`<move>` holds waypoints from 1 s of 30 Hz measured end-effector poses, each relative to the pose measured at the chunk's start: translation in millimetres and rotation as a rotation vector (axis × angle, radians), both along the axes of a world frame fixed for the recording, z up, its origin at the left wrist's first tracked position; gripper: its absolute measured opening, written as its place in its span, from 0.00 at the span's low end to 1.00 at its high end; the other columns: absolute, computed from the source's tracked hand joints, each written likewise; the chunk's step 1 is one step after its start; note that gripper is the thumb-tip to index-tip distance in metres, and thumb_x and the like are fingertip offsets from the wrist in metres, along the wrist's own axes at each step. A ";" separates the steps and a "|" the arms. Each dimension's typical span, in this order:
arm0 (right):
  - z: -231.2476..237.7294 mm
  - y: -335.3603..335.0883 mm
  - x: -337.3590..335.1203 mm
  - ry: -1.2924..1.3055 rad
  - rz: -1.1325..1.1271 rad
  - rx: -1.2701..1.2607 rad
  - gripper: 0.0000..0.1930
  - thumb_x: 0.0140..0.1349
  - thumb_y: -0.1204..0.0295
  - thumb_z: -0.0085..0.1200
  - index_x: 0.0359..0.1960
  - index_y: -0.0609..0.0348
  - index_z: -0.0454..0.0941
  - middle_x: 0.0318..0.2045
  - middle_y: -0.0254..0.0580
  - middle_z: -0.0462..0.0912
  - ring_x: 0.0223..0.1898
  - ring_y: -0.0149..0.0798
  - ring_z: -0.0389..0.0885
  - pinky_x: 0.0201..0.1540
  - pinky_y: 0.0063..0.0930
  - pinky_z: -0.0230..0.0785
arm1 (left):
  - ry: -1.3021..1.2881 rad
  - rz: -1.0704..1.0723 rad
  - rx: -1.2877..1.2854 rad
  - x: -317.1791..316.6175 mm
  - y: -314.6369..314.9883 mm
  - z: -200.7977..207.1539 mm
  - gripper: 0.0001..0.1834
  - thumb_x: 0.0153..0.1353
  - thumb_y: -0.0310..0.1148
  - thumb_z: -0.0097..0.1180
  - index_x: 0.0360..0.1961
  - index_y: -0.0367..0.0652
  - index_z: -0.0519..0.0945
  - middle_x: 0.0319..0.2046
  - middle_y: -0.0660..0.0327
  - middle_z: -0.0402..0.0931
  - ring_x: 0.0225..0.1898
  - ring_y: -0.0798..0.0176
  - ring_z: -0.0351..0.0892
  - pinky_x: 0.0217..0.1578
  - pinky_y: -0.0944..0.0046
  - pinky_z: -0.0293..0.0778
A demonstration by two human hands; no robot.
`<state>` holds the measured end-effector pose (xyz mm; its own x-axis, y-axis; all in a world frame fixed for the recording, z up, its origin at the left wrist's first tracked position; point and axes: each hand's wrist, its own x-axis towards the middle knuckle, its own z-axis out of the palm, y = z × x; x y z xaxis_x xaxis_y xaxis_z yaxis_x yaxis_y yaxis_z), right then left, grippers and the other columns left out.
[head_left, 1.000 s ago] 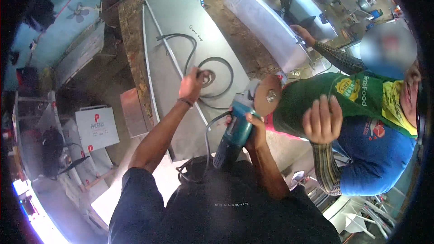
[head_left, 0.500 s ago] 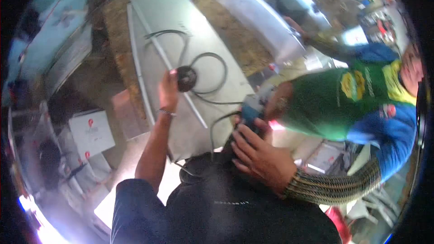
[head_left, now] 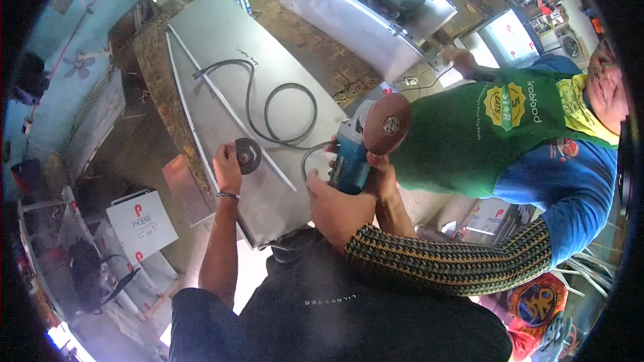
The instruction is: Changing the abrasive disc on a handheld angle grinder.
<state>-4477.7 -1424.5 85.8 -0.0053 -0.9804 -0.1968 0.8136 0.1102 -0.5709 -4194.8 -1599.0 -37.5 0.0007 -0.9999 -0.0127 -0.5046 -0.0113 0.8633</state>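
Note:
My left hand (head_left: 228, 167), with a dark band at the wrist, pinches the edge of a black grinding disc (head_left: 249, 155) above the grey metal sheet. To the right, a blue-green angle grinder (head_left: 349, 164) is held up, its reddish-brown disc (head_left: 387, 126) facing me. My right hand (head_left: 382, 175) grips the grinder near its head, partly hidden behind the body and a co-worker's arm. The co-worker's hand (head_left: 342, 211), in a woven patterned sleeve, wraps the grinder's lower body. A black cord (head_left: 292, 139) loops from the grinder over the sheet.
The metal sheet (head_left: 268, 74) lies on a worn wooden table (head_left: 153, 60), with a thin metal strip (head_left: 225, 107) along it. A metal panel (head_left: 349, 20) stands beyond. A co-worker in a green apron (head_left: 449, 141) stands close on the right. White boxes (head_left: 142, 221) are on the left.
My left hand has moved nearer and slightly left with the black disc. The grinder's reddish-brown disc is now plainly visible. The co-worker's hand has shifted left on the grinder.

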 end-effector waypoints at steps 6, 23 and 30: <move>4.2 -9.6 -36.4 -0.068 -0.143 -0.023 0.36 0.61 0.59 0.61 0.64 0.72 0.64 0.58 0.63 0.76 0.58 0.60 0.78 0.64 0.51 0.70 | 0.544 0.194 0.264 -30.4 9.1 76.2 0.25 0.75 0.47 0.48 0.33 0.34 0.81 0.26 0.62 0.79 0.27 0.68 0.75 0.33 0.64 0.73; -30.0 -88.1 -168.6 -0.185 -0.078 -0.038 0.16 0.57 0.64 0.60 0.38 0.58 0.66 0.37 0.37 0.75 0.39 0.35 0.75 0.48 0.30 0.69 | 0.870 0.053 0.435 -37.7 2.0 97.9 0.21 0.77 0.46 0.43 0.38 0.38 0.78 0.32 0.63 0.75 0.34 0.69 0.73 0.38 0.66 0.75; -35.6 6.7 -112.3 1.001 -0.858 0.318 0.25 0.70 0.55 0.53 0.57 0.65 0.75 0.51 0.47 0.79 0.55 0.41 0.74 0.62 0.43 0.65 | 1.109 0.193 0.518 -11.3 -2.6 89.0 0.18 0.77 0.46 0.44 0.41 0.43 0.78 0.34 0.65 0.76 0.35 0.68 0.76 0.39 0.63 0.76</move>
